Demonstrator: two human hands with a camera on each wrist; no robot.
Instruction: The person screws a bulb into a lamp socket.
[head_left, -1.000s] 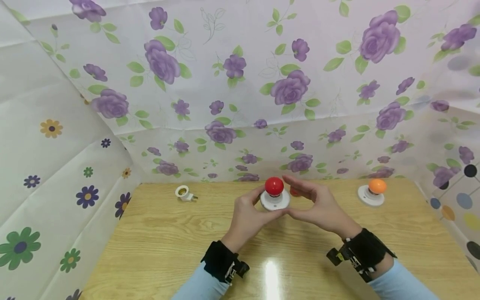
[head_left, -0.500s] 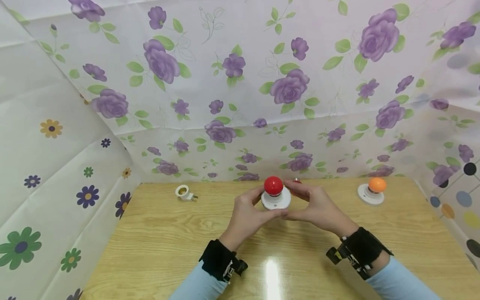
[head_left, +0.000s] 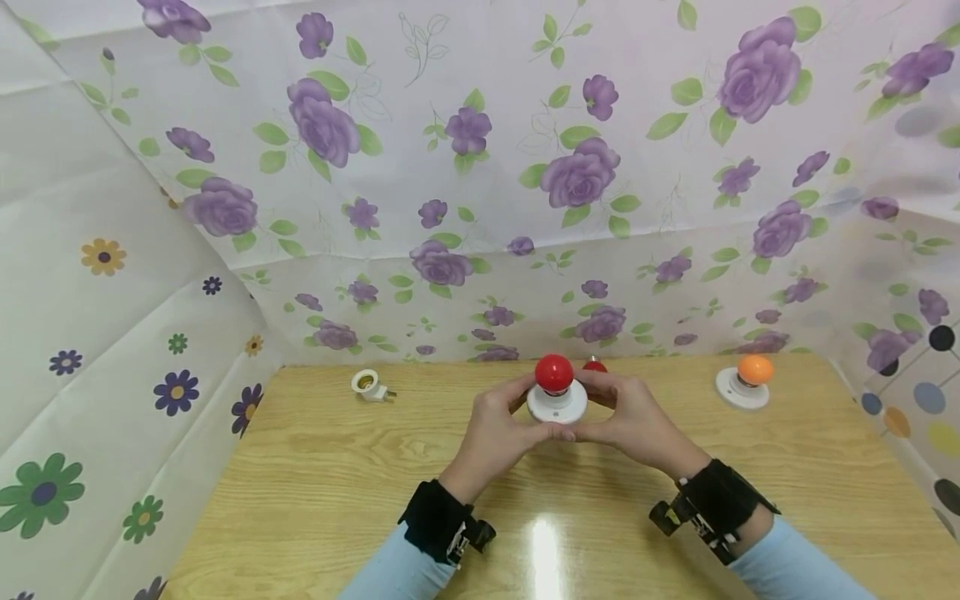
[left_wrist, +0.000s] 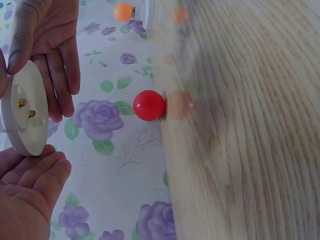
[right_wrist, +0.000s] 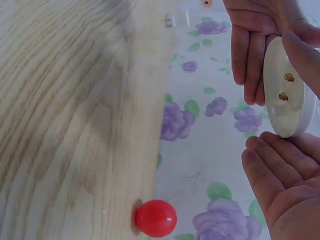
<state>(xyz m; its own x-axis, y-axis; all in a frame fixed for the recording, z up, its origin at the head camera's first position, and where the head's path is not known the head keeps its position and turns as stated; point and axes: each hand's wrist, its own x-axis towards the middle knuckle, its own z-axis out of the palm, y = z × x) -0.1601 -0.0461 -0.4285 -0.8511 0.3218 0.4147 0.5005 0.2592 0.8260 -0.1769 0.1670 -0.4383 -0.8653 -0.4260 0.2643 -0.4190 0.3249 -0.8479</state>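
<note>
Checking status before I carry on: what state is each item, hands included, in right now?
Left hand, holding the middle base
Right hand, holding the middle base
Middle base, raised off the table
Middle red bulb, fitted in that base
Loose red bulb, on the table, in no socket
Orange bulb, fitted in the far-right base
Plug socket, on the table, no bulb in it

2 red bulbs [head_left: 554,372] [head_left: 595,367], 1 orange bulb [head_left: 754,369], 3 sockets [head_left: 570,408] [head_left: 738,393] [head_left: 372,395]
</note>
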